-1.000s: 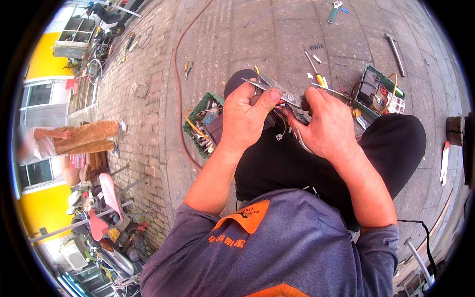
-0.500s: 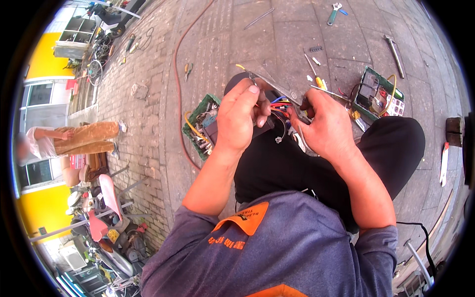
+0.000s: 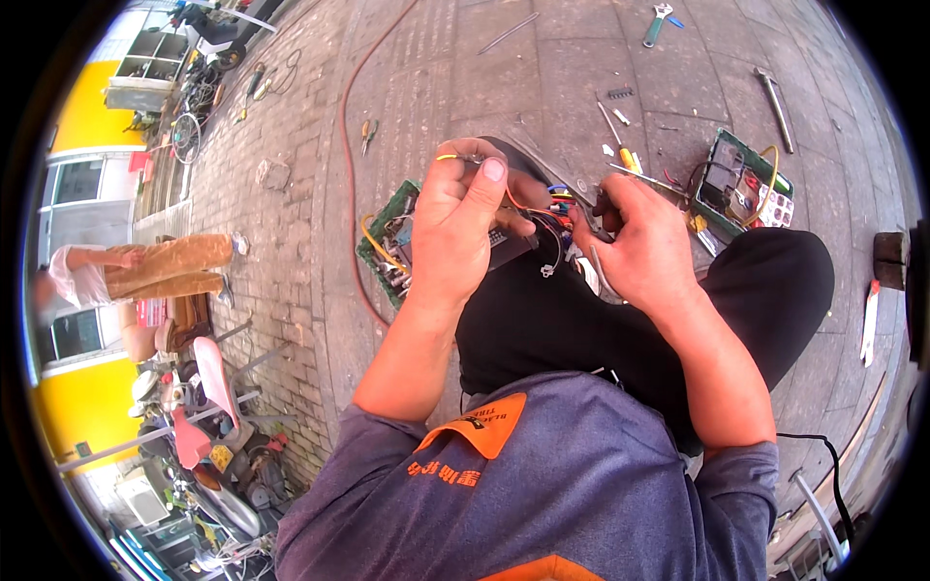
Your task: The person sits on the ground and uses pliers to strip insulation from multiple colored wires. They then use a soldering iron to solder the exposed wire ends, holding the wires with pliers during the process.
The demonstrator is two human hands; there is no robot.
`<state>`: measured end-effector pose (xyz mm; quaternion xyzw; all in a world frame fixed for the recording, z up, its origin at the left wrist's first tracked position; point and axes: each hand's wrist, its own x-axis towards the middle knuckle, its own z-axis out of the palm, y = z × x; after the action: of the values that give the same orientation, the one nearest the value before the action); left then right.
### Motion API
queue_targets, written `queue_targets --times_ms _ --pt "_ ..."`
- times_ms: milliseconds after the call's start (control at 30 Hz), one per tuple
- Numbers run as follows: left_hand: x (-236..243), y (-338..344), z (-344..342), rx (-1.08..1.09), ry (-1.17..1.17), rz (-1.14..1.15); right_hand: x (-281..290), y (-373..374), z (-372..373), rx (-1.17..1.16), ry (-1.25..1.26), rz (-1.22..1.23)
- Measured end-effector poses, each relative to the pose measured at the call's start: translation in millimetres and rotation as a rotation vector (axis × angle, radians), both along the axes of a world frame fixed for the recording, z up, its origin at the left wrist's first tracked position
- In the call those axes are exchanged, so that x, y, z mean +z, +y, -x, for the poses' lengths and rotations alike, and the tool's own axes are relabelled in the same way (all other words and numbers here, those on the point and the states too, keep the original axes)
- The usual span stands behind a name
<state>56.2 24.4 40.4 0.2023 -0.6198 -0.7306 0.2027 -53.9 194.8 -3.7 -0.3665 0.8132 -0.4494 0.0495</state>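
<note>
The wires (image 3: 559, 204), a bundle of blue, red and orange strands, lay between the two hands, above the person's lap. The left hand (image 3: 451, 228) was closed in a pinch, thumb against forefinger, on a thin wire end; a yellow tip (image 3: 447, 157) stuck out beside the forefinger, and an orange strand ran from its fingers toward the bundle. The right hand (image 3: 647, 235) was wrapped around the pliers (image 3: 582, 184), whose long jaws pointed up and left past the bundle; whether they were parted could not be told. Below the left hand sat a dark box (image 3: 510, 251), partly covered, with a pale connector (image 3: 547, 271) hanging near it over the black trousers (image 3: 542, 329). Just beyond the left forearm stood the left basket (image 3: 395, 201), green with a yellow handle, filled with jumbled metal pieces and small grey parts, partly hidden by the arm. Near the right knee stood the right basket (image 3: 748, 145), also green with a yellow handle; it held a dark case, red bits and a white card (image 3: 778, 206) with round spots. A screwdriver (image 3: 628, 157) lay near it on the paving, the wrench (image 3: 656, 26) and a metal bar (image 3: 772, 107) farther out. A red hose (image 3: 346, 126) curved past the left basket.
</note>
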Motion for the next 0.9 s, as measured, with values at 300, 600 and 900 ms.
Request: queue_targets --times_ms 300,600,900 --pt "-4.8 13.4 -10.8 -0.076 -0.003 -0.193 0.4 -16.8 -20.3 0.091 -0.631 0.478" --pt "-9.4 2.1 -21.0 -0.177 -0.15 -0.216 1.1 -7.5 -4.1 0.156 -0.432 0.305" --pt "-5.9 -21.8 -25.7 -0.393 -0.218 -0.384 14.6 -1.9 3.5 0.287 0.001 0.187"
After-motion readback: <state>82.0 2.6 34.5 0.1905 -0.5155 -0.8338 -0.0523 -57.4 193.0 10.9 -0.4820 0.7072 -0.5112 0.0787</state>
